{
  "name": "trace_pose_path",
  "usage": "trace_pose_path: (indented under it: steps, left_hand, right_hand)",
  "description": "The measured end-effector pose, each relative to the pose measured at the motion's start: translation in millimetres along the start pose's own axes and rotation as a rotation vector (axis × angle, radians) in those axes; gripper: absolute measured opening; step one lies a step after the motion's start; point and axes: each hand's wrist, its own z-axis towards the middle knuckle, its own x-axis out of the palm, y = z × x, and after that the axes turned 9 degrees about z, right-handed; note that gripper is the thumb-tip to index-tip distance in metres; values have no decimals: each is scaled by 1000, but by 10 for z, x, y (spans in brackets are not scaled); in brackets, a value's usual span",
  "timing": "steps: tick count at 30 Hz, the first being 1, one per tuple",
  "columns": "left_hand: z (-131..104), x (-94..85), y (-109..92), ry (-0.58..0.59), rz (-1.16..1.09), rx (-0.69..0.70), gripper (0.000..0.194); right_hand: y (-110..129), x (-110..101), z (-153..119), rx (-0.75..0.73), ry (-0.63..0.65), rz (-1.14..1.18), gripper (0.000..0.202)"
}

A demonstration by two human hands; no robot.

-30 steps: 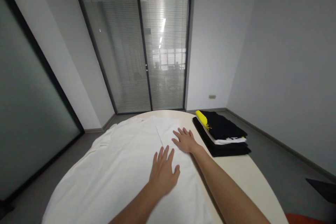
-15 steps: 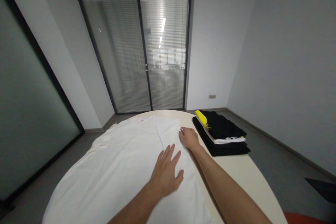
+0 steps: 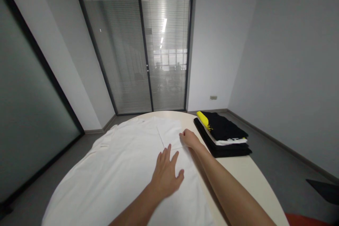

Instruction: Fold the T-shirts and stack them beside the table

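Observation:
A white garment (image 3: 116,162) lies spread over the left and middle of a round, cream-coloured table (image 3: 238,176). My left hand (image 3: 167,174) rests on the cloth with its fingers spread. Beyond it and to the right, my right hand (image 3: 189,138) is closed at the garment's right edge, its fingertips pinching the white cloth. A thin crease line runs through the fabric just past my left fingertips.
A stack of folded black and white clothes (image 3: 225,127) with a yellow piece on top stands at the table's right side. Behind the table are glass doors with blinds (image 3: 169,77). Something red (image 3: 304,220) shows at the lower right.
The fingers of my right hand have closed on the cloth edge. My left hand has shifted very slightly left, still spread flat.

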Motion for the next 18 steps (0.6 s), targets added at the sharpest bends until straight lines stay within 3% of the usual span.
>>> trace_pose_path:
  steps: [6,10,18]
  left_hand:
    - [15,23,6,24,5,-15,70]
    - [30,62,8,22,17,-52,70]
    - [41,78,5,-10,22,-75,67]
  right_hand:
    - [-19,34,38,-34,1,102,43]
    - [-47,40,53,-75,68,194,55]
    - [-28,34,67,-84,55,123,66]
